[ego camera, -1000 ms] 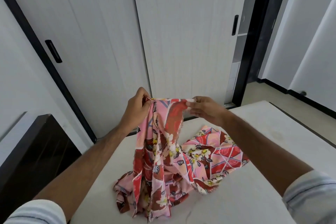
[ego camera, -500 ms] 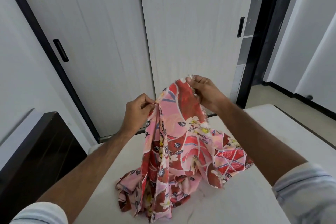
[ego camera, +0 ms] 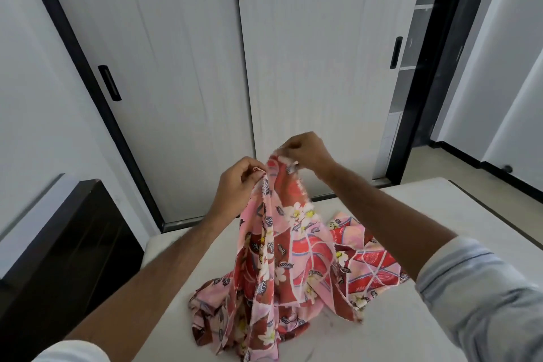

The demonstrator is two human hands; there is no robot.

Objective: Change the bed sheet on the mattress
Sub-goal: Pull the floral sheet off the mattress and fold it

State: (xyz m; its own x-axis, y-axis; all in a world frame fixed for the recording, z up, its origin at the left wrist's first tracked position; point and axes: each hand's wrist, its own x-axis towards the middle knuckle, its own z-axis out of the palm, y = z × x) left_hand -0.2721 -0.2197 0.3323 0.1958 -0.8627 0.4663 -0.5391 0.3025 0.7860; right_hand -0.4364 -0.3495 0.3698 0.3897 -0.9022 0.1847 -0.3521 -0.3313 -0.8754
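right hand [ego camera: 305, 153] dropped nearer left hand [ego camera: 239, 182]; both hands pinch floral sheet [ego camera: 282, 258].

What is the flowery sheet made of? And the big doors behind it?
The flowery sheet looks like thin woven cloth, maybe cotton: it hangs in soft folds and its edge looks frayed. The big doors look like matte, pale wood-grain board, judging by the faint streaks.

Bright, even daylight, apparently from the right side; doorway floor [ego camera: 458, 169] is lit warm. Shadows soft, faint under the bed sheet [ego camera: 282, 273] on the mattress [ego camera: 440, 208]. No hard glare. Wide-angle distortion bows the wardrobe doors [ego camera: 182, 67] and frames outward at the edges. Slight softness overall; sleeves at bottom corners blurred.
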